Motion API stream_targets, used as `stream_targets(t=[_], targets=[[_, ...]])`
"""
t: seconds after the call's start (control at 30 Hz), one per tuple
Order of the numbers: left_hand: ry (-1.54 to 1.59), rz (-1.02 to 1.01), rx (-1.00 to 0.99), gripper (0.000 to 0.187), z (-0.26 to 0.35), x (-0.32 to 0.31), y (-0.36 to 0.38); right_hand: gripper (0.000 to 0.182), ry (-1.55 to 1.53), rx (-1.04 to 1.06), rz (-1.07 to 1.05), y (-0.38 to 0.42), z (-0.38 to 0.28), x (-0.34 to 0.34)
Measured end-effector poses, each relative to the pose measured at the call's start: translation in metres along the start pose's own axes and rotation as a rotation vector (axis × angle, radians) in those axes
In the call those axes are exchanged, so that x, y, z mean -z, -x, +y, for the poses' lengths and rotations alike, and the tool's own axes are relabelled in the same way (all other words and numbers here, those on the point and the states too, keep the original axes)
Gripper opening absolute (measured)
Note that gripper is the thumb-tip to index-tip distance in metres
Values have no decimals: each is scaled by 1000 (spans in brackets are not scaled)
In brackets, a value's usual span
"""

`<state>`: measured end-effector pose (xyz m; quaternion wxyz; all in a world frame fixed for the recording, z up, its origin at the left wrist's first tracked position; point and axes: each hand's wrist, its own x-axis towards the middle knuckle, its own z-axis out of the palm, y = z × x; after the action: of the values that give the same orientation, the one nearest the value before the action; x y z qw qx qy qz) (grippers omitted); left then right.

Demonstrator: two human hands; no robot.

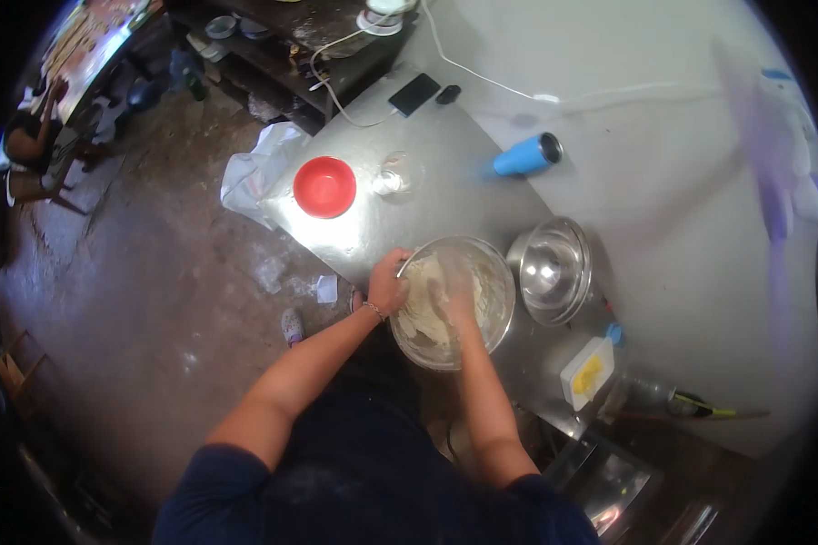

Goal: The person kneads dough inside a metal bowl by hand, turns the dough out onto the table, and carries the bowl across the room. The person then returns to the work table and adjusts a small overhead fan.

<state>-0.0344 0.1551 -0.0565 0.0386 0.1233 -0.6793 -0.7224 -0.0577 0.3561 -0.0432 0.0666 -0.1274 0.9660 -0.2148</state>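
Observation:
A large metal mixing bowl stands on the steel table in front of me, with pale, floury dough in it. My left hand, a bracelet at its wrist, grips the bowl's left rim. Inside the bowl, my right hand reaches down into the dough. Motion smears its fingers, so whether they are closed cannot be made out. Just right of the bowl sit stacked shiny metal bowls.
On the steel table are a red bowl, a clear glass container, a blue tumbler and a phone. A white tub with yellow contents stands at right. A seated person is far left.

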Motion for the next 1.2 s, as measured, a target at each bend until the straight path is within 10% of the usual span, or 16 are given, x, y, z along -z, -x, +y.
stream_targets(t=[0.17, 0.4, 0.5, 0.6, 0.73, 0.93, 1.03, 1.2], targets=[[1, -1, -29, 30, 4, 0, -1, 56, -252, -434, 239, 42, 33, 28], [-186, 4, 56, 37, -10, 0, -2, 47, -1551, -880, 12, 0, 79, 0], [-142, 21, -8, 38, -18, -2, -5, 47, -1417, -999, -248, -42, 43, 28], [-13, 46, -12, 41, -12, -6, -6, 49, -1015, -478, -585, -72, 105, -38], [42, 53, 0, 44, -8, -5, -5, 47, -726, -641, -768, -95, -14, 4], [117, 16, 36, 56, -29, -3, 11, 42, -345, 166, -1006, -80, -14, 18], [123, 13, 52, 57, -21, -2, 13, 38, -93, 162, -949, -51, -24, 69], [85, 62, 76, 47, -21, -8, 7, 38, 247, 27, -269, 37, -26, 68]])
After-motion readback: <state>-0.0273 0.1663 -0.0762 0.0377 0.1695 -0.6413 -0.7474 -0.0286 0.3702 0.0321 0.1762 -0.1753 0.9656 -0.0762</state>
